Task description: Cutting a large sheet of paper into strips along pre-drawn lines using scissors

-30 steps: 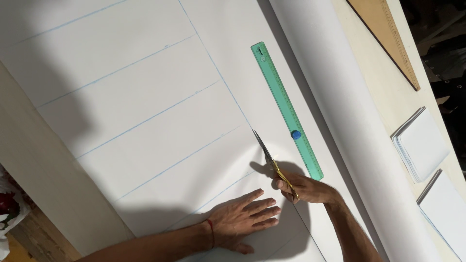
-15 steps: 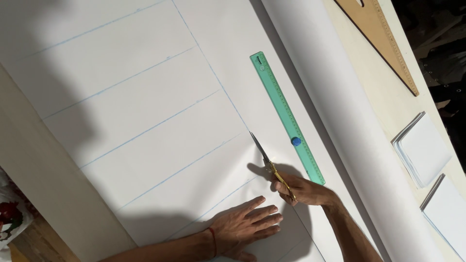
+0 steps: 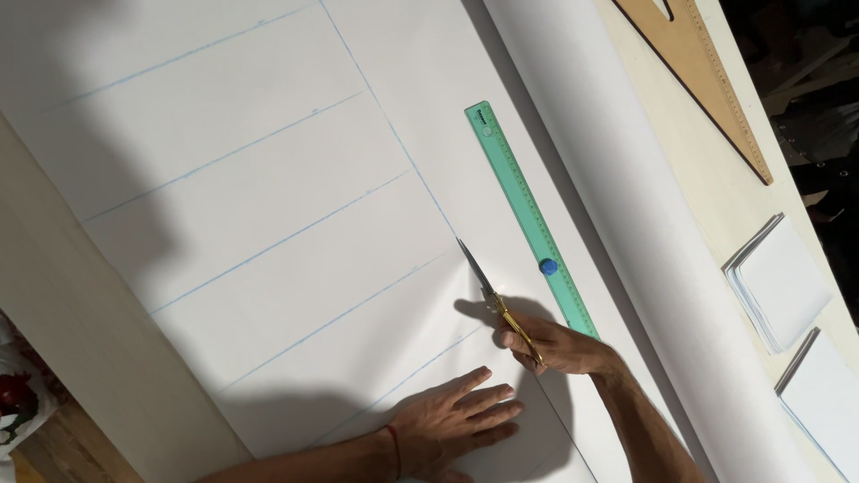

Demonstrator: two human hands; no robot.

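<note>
1. Head view, grip: right hand (image 3: 559, 347) closed through the gold handles of the scissors (image 3: 495, 300), fingers wrapped tight, blades nearly shut, tips pointing up and away from the knuckles along the blue pencil line (image 3: 394, 143).
2. Head view, support: left hand (image 3: 452, 420) flat and open, palm down on the white sheet (image 3: 268, 206), holding nothing, just below and to the left of the cutting hand, close but apart from it.
3. Head view, work piece: sheet spread under both hands, ruled with blue lines; cut line running ahead of the blade tips, parallel lines branching off to the left of it.
4. Head view, surroundings: green ruler (image 3: 530, 219) lying just right of the blades, parallel to the cut, apparently not touching them; paper roll (image 3: 644, 233) beyond it.
5. Judgement, good practice: keep blade tips on the blue line, take long part-closed strokes, hold the flat palm behind the blades and clear of them, keep sheet taut.
6. Judgement, risk: drift toward the ruler; creasing under the palm.
</note>
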